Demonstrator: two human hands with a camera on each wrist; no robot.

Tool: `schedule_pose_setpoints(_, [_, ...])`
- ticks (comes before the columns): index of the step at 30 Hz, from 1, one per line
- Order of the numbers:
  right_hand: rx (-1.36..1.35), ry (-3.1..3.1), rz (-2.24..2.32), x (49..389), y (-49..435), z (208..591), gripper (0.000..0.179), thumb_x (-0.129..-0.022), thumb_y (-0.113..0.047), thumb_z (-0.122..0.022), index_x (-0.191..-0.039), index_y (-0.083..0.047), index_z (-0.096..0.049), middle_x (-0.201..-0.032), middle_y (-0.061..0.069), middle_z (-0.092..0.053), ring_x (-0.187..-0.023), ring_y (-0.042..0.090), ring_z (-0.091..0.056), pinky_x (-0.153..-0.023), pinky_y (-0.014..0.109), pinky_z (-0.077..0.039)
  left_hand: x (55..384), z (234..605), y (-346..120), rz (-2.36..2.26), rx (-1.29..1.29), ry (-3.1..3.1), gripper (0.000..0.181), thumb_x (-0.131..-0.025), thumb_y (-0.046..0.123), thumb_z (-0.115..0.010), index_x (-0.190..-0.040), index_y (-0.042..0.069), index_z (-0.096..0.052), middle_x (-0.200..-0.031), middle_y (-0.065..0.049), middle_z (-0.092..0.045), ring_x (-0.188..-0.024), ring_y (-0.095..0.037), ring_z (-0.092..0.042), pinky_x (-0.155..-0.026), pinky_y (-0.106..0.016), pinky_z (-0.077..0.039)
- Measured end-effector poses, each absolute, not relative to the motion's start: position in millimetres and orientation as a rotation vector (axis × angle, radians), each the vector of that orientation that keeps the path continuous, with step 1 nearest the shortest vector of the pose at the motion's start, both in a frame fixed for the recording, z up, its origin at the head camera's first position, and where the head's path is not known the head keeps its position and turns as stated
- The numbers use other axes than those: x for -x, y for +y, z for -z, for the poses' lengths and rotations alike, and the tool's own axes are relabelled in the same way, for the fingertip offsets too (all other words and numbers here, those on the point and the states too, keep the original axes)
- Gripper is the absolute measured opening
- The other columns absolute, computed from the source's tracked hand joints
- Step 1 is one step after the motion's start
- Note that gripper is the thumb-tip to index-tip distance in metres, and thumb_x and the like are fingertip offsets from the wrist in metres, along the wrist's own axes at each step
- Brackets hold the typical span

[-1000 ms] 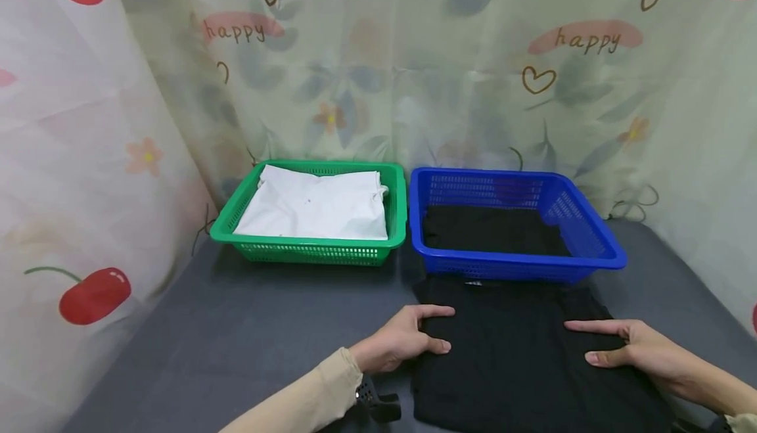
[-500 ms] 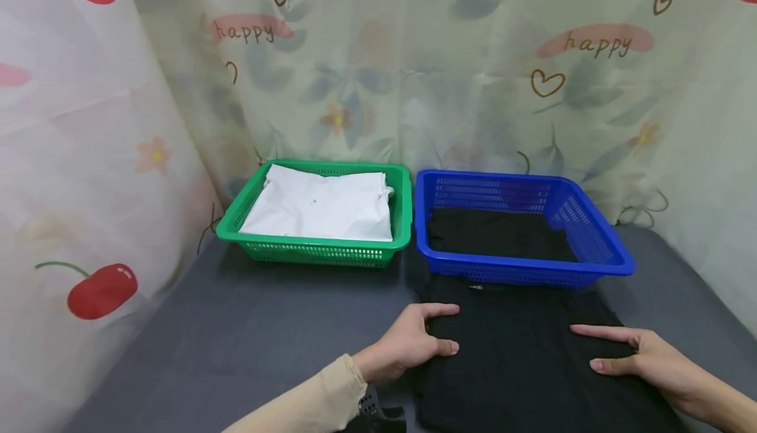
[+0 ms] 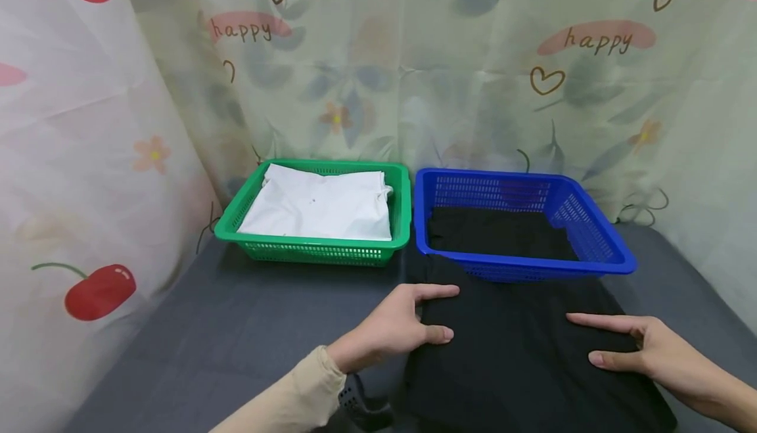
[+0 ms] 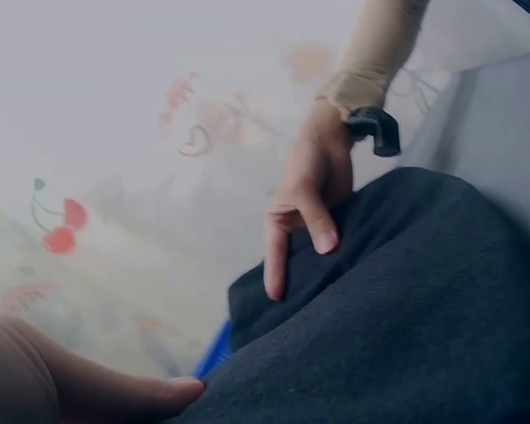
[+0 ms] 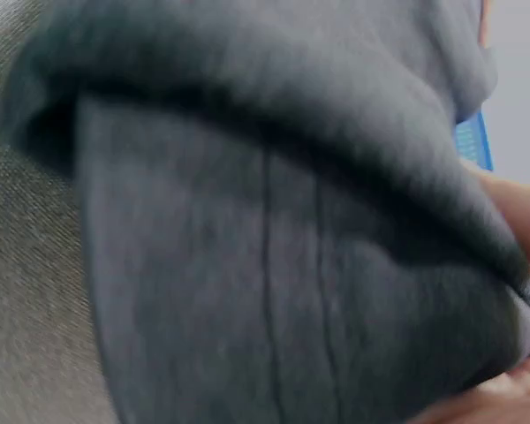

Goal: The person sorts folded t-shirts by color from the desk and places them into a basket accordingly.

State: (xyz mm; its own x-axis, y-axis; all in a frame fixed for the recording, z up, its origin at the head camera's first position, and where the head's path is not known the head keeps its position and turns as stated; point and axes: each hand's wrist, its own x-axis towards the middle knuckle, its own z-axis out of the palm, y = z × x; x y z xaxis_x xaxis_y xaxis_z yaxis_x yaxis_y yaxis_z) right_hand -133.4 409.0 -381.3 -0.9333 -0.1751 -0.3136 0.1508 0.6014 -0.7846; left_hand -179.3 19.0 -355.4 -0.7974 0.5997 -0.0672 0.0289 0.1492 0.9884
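A folded black shirt lies between both hands, in front of the blue basket, its far left corner overlapping the basket's front in the head view. My left hand grips its left edge, thumb and index finger on top. On the right edge, my right hand holds it the same way, its other fingers hidden underneath. The left wrist view shows the shirt sagging between the hands. In the right wrist view its underside shows, raised off the table at that side.
Inside the blue basket lies folded black cloth. To its left stands a green basket with folded white cloth. A printed curtain hangs behind them. Both baskets stand on the grey tabletop.
The shirt has come up off the table, its far left corner now in front of the blue basket. My left hand has moved slightly forward and left with it; the baskets stay put.
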Motion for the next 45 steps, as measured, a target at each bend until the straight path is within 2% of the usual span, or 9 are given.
schedule_pose_setpoints(5, [0.053, 2.518, 1.264, 129.3, 408.4, 369.9, 0.064, -0.091, -0.028, -0.072, -0.148, -0.014, -0.047, -0.146, 0.022, -0.043, -0.132, 0.048, -0.033, -0.089, 0.051, -0.048, 173.5, 339.2, 9.5, -1.773, -0.644, 1.848, 0.057, -0.087, -0.005, -0.072, -0.138, 0.016, -0.059, -0.116, -0.003, -0.066, -0.092, -0.019, -0.069, -0.078, -0.033, -0.056])
schedule_pose_setpoints(12, [0.084, 2.554, 1.343, 128.6, 413.3, 346.5, 0.060, -0.094, -0.020, -0.069, -0.149, -0.017, -0.046, -0.148, 0.023, -0.038, -0.108, 0.000, -0.056, -0.080, 0.036, -0.055, 177.3, 328.9, 1.8, -1.805, -0.755, 1.826, 0.059, -0.088, -0.003, -0.071, -0.141, 0.017, -0.056, -0.120, -0.002, -0.065, -0.095, -0.019, -0.069, -0.079, -0.036, -0.056])
schedule_pose_setpoints(14, [0.108, 2.593, 1.346, 130.2, 414.7, 341.0, 0.061, -0.094, -0.018, -0.069, -0.150, -0.016, -0.045, -0.145, 0.021, -0.042, -0.104, 0.005, -0.061, -0.078, 0.037, -0.056, 178.9, 327.4, 0.1, -1.817, -0.770, 1.824, 0.059, -0.089, -0.002, -0.071, -0.141, 0.019, -0.055, -0.121, -0.002, -0.065, -0.099, -0.018, -0.068, -0.080, -0.036, -0.056])
schedule_pose_setpoints(16, [0.116, 2.644, 1.350, 131.5, 416.7, 335.7, 0.062, -0.094, -0.016, -0.069, -0.150, -0.016, -0.044, -0.140, 0.009, -0.050, -0.102, 0.007, -0.064, -0.076, 0.037, -0.056, 180.6, 326.0, -1.8, -1.828, -0.784, 1.831, 0.059, -0.089, -0.001, -0.071, -0.142, 0.021, -0.055, -0.122, -0.002, -0.065, -0.102, -0.018, -0.067, -0.081, -0.036, -0.055])
schedule_pose_setpoints(21, [0.136, 2.663, 1.472, 138.2, 420.4, 321.5, 0.064, -0.095, -0.009, -0.067, -0.152, -0.017, -0.040, -0.127, -0.023, -0.045, -0.098, 0.014, -0.067, -0.074, 0.043, -0.057, 189.9, 323.1, -6.4, -1.864, -0.852, 1.903, 0.061, -0.089, 0.002, -0.073, -0.141, 0.026, -0.055, -0.118, -0.001, -0.067, -0.100, -0.020, -0.068, -0.083, -0.036, -0.055])
schedule_pose_setpoints(26, [0.178, 2.659, 1.539, 155.4, 418.2, 304.8, 0.063, -0.096, -0.008, -0.065, -0.153, -0.018, -0.039, -0.127, -0.019, -0.051, -0.101, 0.016, -0.067, -0.076, 0.045, -0.056, 212.3, 321.9, -6.7, -1.896, -0.889, 1.900, 0.062, -0.090, 0.002, -0.071, -0.145, 0.020, -0.050, -0.124, -0.005, -0.064, -0.102, -0.021, -0.067, -0.084, -0.037, -0.055])
schedule_pose_setpoints(32, [0.196, 2.633, 1.629, 185.4, 411.9, 290.8, 0.058, -0.097, -0.008, -0.064, -0.150, -0.015, -0.043, -0.131, -0.012, -0.056, -0.108, 0.014, -0.064, -0.080, 0.037, -0.056, 247.8, 317.2, -3.0, -1.856, -0.808, 2.042, 0.059, -0.091, 0.005, -0.071, -0.145, 0.018, -0.049, -0.125, -0.004, -0.062, -0.090, -0.025, -0.071, -0.079, -0.036, -0.056])
schedule_pose_setpoints(36, [0.216, 2.588, 1.682, 206.9, 410.7, 283.8, 0.058, -0.096, -0.008, -0.065, -0.150, -0.014, -0.044, -0.133, -0.007, -0.056, -0.108, 0.017, -0.064, -0.080, 0.038, -0.056, 273.8, 311.5, 5.2, -1.778, -0.718, 2.208, 0.057, -0.090, 0.007, -0.073, -0.142, 0.017, -0.053, -0.126, -0.002, -0.061, -0.100, -0.017, -0.065, -0.080, -0.032, -0.055])
schedule_pose_setpoints(45, [0.147, 2.426, 1.801, 253.7, 416.1, 263.5, 0.059, -0.095, -0.008, -0.066, -0.150, -0.017, -0.045, -0.130, -0.005, -0.059, -0.107, 0.019, -0.064, -0.082, 0.036, -0.055, 326.3, 294.7, 24.5, -1.748, -0.616, 2.290, 0.054, -0.088, 0.003, -0.073, -0.139, 0.014, -0.057, -0.130, -0.008, -0.054, -0.107, -0.022, -0.059, -0.084, -0.031, -0.053])
